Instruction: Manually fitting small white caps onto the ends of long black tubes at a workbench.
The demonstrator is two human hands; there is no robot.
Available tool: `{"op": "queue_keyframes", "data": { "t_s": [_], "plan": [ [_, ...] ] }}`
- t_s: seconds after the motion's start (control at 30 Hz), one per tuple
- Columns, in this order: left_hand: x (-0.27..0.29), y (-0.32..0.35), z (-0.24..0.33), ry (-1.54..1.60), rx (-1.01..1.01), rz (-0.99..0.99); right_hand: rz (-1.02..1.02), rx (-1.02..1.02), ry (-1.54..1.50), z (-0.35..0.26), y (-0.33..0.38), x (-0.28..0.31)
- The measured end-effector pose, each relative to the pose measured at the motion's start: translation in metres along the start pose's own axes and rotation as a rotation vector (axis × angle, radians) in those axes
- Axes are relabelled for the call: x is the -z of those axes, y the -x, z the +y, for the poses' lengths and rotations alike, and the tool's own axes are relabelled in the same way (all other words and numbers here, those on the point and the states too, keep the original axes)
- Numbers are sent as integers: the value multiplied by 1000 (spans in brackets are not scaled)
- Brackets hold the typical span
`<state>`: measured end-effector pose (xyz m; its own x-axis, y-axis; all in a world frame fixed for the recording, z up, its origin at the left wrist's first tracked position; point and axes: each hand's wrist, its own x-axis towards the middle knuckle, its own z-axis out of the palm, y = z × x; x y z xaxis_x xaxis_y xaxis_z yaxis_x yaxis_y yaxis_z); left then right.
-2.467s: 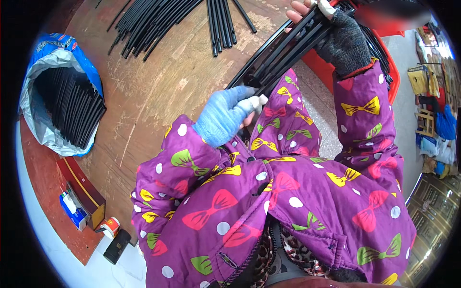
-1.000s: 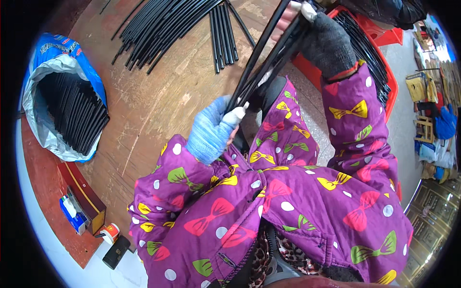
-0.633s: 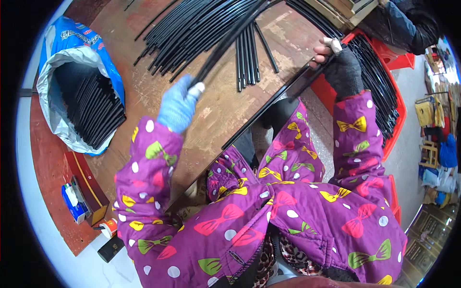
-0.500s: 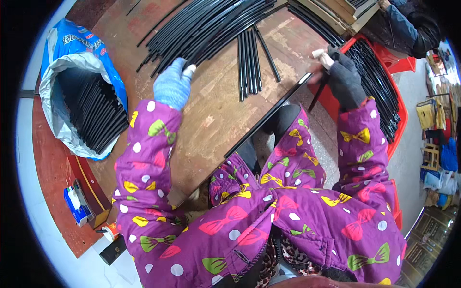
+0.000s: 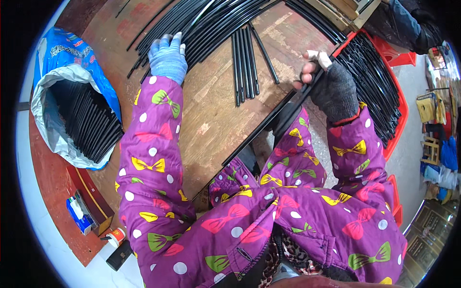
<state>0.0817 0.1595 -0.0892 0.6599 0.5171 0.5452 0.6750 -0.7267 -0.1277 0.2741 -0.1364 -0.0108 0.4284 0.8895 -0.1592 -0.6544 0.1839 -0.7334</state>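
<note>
My left hand (image 5: 168, 56), in a light blue knitted glove, lies flat with fingers spread on a pile of long black rods (image 5: 211, 24) at the far side of the wooden table (image 5: 216, 120). My right hand (image 5: 329, 81), in a dark fingerless glove, grips a bundle of black rods (image 5: 271, 124) that slants down toward my lap along the table's edge. A short set of black rods (image 5: 245, 65) lies between the two hands. Both sleeves are purple with coloured bows.
A blue and white sack (image 5: 77, 110) full of black rods stands at the left. A red crate (image 5: 379, 86) with more rods is at the right. Another person's dark sleeve (image 5: 408, 24) shows at the top right. Small boxes (image 5: 79, 216) and a cup (image 5: 115, 236) sit at the lower left.
My left hand let go of the bundle's lower end and reached far left and forward onto the rod pile. My right hand lowered the bundle toward the table's edge.
</note>
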Motion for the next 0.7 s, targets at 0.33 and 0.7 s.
{"op": "queue_keyframes", "data": {
  "t_s": [0.33,0.7],
  "plan": [
    [142,60,127,1693,754,-848,-63,-27,102,43,-23,-55],
    [149,85,75,1448,675,-438,122,156,2149,17,-96,-14]
  ]
}}
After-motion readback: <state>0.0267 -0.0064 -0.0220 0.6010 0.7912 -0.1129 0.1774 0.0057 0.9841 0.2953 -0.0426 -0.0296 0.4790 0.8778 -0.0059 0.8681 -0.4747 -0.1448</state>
